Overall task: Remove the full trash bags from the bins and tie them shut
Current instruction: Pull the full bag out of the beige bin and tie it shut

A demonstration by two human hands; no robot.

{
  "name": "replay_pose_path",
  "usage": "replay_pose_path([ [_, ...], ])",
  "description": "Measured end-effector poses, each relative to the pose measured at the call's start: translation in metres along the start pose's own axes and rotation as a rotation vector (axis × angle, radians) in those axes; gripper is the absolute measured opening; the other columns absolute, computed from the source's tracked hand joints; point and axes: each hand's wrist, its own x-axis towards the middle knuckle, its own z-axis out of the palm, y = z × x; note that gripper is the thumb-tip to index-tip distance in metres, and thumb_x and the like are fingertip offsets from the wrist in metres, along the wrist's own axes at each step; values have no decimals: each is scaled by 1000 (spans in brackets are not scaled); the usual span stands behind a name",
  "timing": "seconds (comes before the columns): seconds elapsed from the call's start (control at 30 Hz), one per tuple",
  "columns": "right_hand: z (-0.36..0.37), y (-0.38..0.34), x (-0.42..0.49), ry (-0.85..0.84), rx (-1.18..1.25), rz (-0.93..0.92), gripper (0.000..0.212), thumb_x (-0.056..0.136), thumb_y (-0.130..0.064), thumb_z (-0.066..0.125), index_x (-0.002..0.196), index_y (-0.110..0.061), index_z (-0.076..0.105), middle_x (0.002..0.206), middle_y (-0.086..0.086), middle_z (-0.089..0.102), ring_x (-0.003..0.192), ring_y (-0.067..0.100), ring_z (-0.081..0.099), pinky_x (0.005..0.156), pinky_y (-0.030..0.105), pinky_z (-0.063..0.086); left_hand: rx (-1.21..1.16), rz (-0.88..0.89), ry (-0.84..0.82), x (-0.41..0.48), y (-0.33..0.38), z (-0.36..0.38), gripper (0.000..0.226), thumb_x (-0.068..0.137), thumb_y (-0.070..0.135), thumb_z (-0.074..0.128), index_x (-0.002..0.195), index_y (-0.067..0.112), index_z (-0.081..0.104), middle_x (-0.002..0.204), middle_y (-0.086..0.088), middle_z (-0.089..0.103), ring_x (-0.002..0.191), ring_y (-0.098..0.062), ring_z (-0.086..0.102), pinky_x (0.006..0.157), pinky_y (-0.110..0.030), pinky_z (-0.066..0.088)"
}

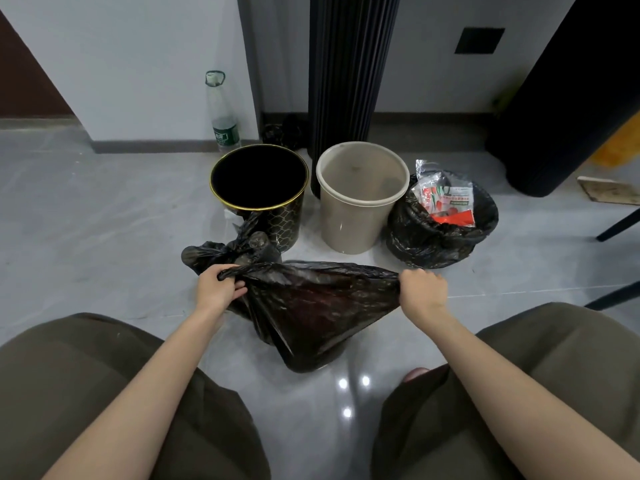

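Left hand [220, 289] and right hand [420, 289]: fingers of each curled tight round one gathered corner of the black trash bag [311, 306], its mouth stretched taut between them, above the floor [104, 220]. Just behind the left hand lay a knotted bag [221, 252], against the black gold-rimmed bin [287, 226]. Beige bin [346, 230] stood beside that. An open full bag [433, 244] sat to its right.

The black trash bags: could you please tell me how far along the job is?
Done: the black gold-rimmed bin and the beige plastic bin stand bagless, and a small knotted black bag lies before them. In hand: the left hand and right hand each grip a gathered corner of the large black plastic bag, not yet knotted. Remaining: the open black bag with red-and-white wrappers, far right, untied.
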Motion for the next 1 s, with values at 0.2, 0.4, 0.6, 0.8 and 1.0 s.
replay_pose_path([
  [0.2, 0, 0, -5, -200, 13, -41, 39, 84, -16, 52, 123, -16, 49, 130, 8, 51, 123, 40, 41, 106, 48, 29, 45, -2, -13, -2, 1, 6, 28, 96, -2, 42, 120, -3, 56, 112, -18, 58, 80, -16, 61, 83, -32, 52],
  [0.4, -26, -38, -22, -418, 48, -191, 107, 66, -42, 80, 145, -17, 13, 151, 17, 17, 140, 53, -4, 107, 73, -1, 27, -20, -77, -10, 6, 15, 32, 95, -5, 39, 123, -2, 54, 113, -17, 61, 93, -26, 65, 82, -33, 53],
  [0.6, -18, -90, -42, -285, 530, -468, 136, 57, -68, 75, 151, -18, -9, 159, 8, -6, 146, 31, -14, 113, 64, -6, 47, 2, -106, -16, 5, 20, 29, 94, -3, 40, 117, -1, 58, 103, -12, 63, 81, -19, 66, 80, -30, 53],
  [0.8, 16, -119, -35, -77, 673, -442, 132, 65, -54, 78, 150, -14, -15, 161, 1, -9, 147, 20, -15, 118, 51, -7, 180, 99, -176, -22, 8, 19, 24, 92, -2, 46, 104, 8, 63, 101, -10, 66, 80, -14, 67, 74, -26, 56],
  [1.0, 31, -109, -15, -220, 753, -386, 128, 63, -61, 76, 152, -15, -4, 150, 12, 31, 142, 28, 21, 120, 47, 10, 535, 285, -247, -21, 13, 9, 24, 87, 1, 52, 92, 20, 67, 89, 5, 68, 86, -15, 66, 85, -34, 54],
])
